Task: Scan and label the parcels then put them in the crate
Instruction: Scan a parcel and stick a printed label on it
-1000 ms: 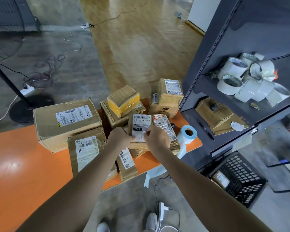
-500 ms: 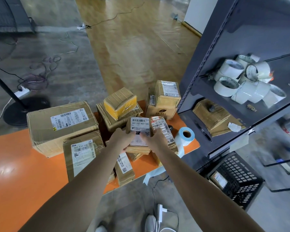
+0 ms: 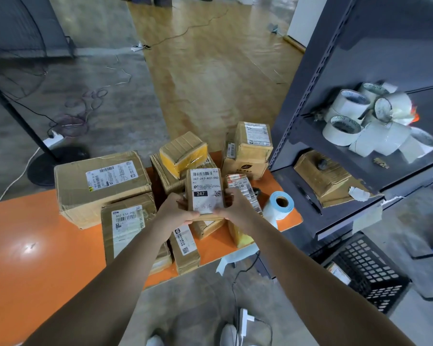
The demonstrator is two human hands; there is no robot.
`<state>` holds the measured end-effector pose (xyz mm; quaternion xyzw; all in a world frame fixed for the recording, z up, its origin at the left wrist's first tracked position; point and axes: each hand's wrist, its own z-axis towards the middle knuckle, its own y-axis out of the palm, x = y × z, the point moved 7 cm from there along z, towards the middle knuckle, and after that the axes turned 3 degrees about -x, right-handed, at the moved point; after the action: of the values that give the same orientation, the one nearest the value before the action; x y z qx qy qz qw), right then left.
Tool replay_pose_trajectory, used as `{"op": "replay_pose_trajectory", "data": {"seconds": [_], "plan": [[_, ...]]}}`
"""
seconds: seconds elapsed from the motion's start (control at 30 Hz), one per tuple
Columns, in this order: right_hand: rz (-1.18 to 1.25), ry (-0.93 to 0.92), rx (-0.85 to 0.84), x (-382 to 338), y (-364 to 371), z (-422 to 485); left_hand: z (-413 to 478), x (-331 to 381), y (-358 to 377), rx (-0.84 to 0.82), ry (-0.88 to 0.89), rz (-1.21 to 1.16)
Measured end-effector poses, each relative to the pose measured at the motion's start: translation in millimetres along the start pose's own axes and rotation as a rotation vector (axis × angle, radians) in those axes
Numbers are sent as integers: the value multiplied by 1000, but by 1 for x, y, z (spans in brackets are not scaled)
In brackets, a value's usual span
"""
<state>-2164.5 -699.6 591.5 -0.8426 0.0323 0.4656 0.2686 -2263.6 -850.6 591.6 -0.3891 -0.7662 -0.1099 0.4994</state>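
Parcel point(image 3: 205, 193), small brown cardboard box with white label, is held over the orange table point(image 3: 35, 233), left hand point(image 3: 178, 211) and right hand point(image 3: 238, 208) grasping its lower sides. Judged light, rigid; opposite edges suit gripping.

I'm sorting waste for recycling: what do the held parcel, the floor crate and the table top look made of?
Held parcel: matte brown cardboard, probably, bearing a white printed paper label. Crate: black moulded plastic, judging by its regular grid of holes. Table top: smooth glossy orange, as the light glare shows; laminate or paint, I cannot tell.
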Motion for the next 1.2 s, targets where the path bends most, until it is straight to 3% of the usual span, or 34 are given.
{"op": "replay_pose_trajectory", "data": {"seconds": [0.3, 0.4, 0.7, 0.9, 1.03, 1.2], "plan": [[94, -98, 91, -18, -35, -5, -3, 20, 12, 108, 16, 56], [136, -109, 137, -19, -47, -3, 0, 28, 19, 108, 33, -53], [181, -132, 188, -18, -61, -18, -29, 50, 26, 352, 119, -52], [334, -156, 255, -22, -50, -54, -55, 62, 21, 230, 258, -111], [340, -167, 389, -23, -40, -95, -78, 58, 18, 158, 359, -64], [295, -160, 502, -17, -29, -161, -112, 37, 28, 33, 333, -68]]}}
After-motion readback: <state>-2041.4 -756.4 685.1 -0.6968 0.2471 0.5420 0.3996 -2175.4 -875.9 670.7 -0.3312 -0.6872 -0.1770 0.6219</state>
